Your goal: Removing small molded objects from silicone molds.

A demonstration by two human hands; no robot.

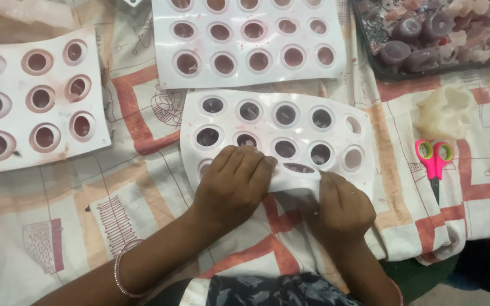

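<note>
A white flexible mould [336,133] with rows of round cavities, most filled with a dark purplish solid, lies on a patterned cloth in front of me. My left hand [231,184] and my right hand [341,207] both grip its near edge and bend it upward around one front cavity [299,168]. The fingers of both hands pinch the soft white material from either side of that cavity.
Two more white moulds lie nearby, one at the left [35,96] and one at the back [245,39]. A dark tray [370,51] at the back right holds several purplish pieces. Pink scissors [435,156] and a pale lumpy wax piece [446,110] sit to the right.
</note>
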